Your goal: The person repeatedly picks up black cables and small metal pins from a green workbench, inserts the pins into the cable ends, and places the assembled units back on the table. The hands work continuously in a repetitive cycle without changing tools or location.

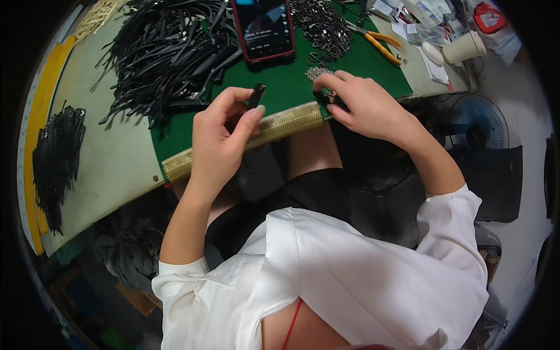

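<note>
My left hand point(219, 128) pinches a short, flat black strap end point(256, 95) between thumb and fingertips, just above the table's front edge. At the right end of the gold, mesh-textured edging point(291, 121), my right hand point(370, 105) has its fingers curled around a small dark piece point(328, 98). That piece is mostly covered by the fingers, so its kind cannot be made out. The two hands are apart. A heap of small silvery bits point(317, 72) lies just beyond the right fingertips. Behind my left hand spreads a big pile of black straps point(169, 58).
A red-cased phone point(263, 29) stands at the far middle, beside a heap of small black parts point(321, 26). Orange-handled pliers point(382, 48) lie far right, near a white cup point(466, 46). More black strips point(58, 163) lie far left. A fan point(479, 123) stands right of the table.
</note>
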`<action>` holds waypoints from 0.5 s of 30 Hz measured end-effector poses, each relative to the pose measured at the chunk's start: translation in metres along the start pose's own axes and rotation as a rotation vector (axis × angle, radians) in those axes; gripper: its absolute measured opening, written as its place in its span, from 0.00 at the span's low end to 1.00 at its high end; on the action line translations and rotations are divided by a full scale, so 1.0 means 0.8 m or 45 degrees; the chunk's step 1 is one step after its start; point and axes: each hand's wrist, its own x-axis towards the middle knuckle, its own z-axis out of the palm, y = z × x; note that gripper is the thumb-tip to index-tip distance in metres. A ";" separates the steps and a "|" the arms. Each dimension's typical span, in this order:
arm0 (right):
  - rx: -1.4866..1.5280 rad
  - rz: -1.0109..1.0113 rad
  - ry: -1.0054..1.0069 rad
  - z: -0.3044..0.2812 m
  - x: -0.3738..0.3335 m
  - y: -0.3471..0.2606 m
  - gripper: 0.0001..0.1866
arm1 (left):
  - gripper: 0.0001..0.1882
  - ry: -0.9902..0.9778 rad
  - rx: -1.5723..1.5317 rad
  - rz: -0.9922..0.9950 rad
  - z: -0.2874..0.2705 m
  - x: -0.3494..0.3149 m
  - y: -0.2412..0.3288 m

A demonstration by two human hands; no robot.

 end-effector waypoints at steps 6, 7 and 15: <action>0.060 -0.150 0.147 0.004 0.005 -0.003 0.18 | 0.10 0.139 0.240 0.206 0.000 0.009 0.010; 0.446 -0.057 0.065 0.000 0.006 -0.016 0.18 | 0.10 0.171 0.271 0.254 0.003 0.009 0.008; 1.752 0.240 -0.002 0.008 0.008 -0.091 0.18 | 0.09 0.279 0.459 0.415 0.015 0.007 0.010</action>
